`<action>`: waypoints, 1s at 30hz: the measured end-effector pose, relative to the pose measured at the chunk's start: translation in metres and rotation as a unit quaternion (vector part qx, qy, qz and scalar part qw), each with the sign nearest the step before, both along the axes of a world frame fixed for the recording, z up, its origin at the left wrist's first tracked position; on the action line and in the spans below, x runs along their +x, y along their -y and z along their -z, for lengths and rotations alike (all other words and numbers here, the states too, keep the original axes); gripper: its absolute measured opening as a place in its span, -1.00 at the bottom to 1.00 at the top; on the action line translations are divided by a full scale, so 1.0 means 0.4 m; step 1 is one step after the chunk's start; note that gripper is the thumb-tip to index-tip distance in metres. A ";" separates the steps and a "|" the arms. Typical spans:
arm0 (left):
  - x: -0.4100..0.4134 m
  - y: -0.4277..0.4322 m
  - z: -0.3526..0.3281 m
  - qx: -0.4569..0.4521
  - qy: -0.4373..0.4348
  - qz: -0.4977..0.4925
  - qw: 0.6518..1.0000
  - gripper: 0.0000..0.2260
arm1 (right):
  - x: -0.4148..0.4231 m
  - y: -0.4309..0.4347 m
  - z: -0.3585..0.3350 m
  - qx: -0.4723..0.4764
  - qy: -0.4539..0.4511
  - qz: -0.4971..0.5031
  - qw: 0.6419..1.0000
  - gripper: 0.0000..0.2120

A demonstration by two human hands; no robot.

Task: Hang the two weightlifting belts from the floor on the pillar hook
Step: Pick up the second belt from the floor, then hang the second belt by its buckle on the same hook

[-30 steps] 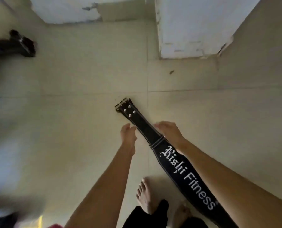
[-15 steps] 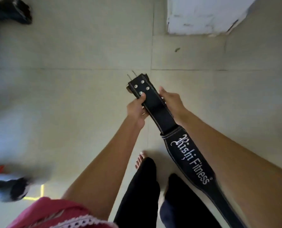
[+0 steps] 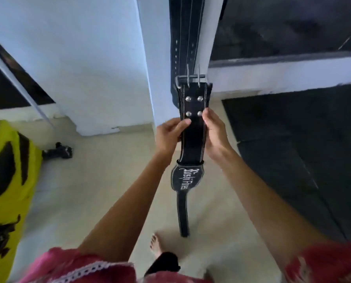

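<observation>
Tile floor [image 3: 101,186] meets white pillar [image 3: 109,78], dark mat [image 3: 293,139].

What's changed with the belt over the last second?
The belt has gone from lying on the floor to hanging upright, buckle up, in front of the pillar and a belt already hanging there. The left hand and right hand stay beside its buckle end.

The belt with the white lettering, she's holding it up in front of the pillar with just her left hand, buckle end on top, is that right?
Not quite. The head view shows both hands on the belt: the left hand grips one edge and the right hand the other, just below the rivets. The rest holds: buckle end on top, in front of the pillar.
</observation>
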State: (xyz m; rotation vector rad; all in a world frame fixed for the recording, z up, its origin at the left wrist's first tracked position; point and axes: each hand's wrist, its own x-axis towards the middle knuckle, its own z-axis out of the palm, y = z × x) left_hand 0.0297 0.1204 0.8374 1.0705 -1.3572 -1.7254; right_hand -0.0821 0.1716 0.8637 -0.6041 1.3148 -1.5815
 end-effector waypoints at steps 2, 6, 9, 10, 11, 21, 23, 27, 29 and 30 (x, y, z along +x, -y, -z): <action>0.021 -0.062 -0.024 -0.036 0.051 0.053 0.997 -0.84 | -0.018 -0.017 -0.093 -0.046 0.000 -0.008 0.999 -0.38; 0.025 -0.090 -0.264 -0.140 0.037 0.064 0.987 -0.81 | -0.022 -0.104 -0.238 -0.106 -0.007 -0.029 0.994 -0.66; 0.023 -0.111 -0.453 -0.186 -0.071 -0.020 0.980 -0.87 | -0.001 -0.143 -0.325 -0.160 -0.023 -0.043 0.986 -0.75; 0.031 -0.132 -0.458 -0.194 -0.073 -0.030 0.978 -0.93 | 0.006 -0.148 -0.358 -0.175 -0.020 -0.045 0.983 -0.78; 0.043 -0.159 -0.442 -0.204 -0.049 -0.023 0.978 -0.95 | 0.012 -0.152 -0.393 -0.185 -0.013 -0.038 0.982 -0.80; 0.079 -0.212 -0.694 -0.275 -0.143 -0.014 0.951 -0.88 | 0.060 -0.200 -0.598 -0.255 -0.146 -0.019 0.956 -0.84; 0.082 -0.204 -0.716 -0.285 -0.154 -0.010 0.946 -0.86 | 0.049 -0.198 -0.604 -0.264 -0.208 -0.002 0.942 -0.89; 0.092 -0.183 -0.743 -0.285 -0.180 -0.015 0.941 -0.87 | 0.032 -0.219 -0.451 -0.184 -0.290 -0.004 0.939 -0.68; 0.095 -0.176 -0.728 -0.285 -0.184 -0.006 0.941 -0.87 | 0.037 -0.236 -0.407 -0.158 -0.320 -0.022 0.934 -0.37; 0.095 -0.173 -0.713 -0.280 -0.185 -0.001 0.942 -0.86 | 0.041 -0.239 -0.419 -0.158 -0.316 -0.022 0.935 -0.41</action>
